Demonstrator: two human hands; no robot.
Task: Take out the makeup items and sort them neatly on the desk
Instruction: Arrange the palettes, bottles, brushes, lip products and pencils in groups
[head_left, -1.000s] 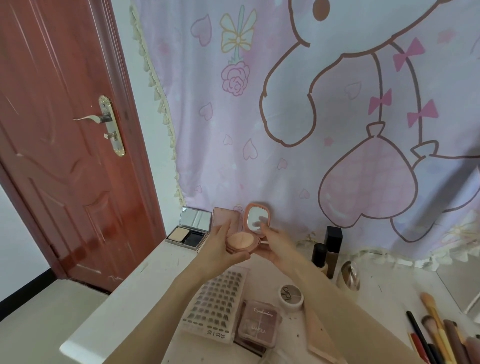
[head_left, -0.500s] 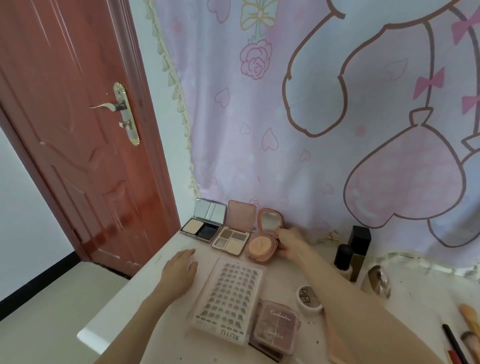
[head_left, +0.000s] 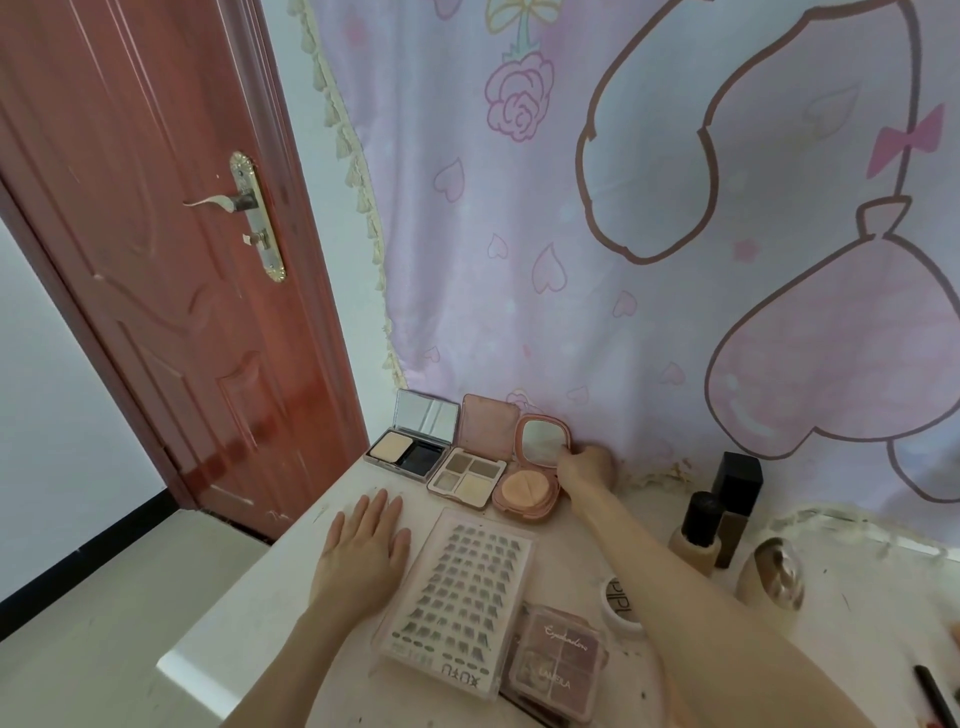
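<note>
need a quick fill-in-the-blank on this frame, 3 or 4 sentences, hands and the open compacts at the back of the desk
1. The right hand touches the mirrored lid of the round ____ compact.
2. The left hand lies flat on the desk, to the ____ of the lash tray.
3. The number of open compacts in the row against the curtain is ____.
4. The eyeshadow palette sits between the round compact and the ____ powder compact.

Missing words: pink; left; three; silver
</note>
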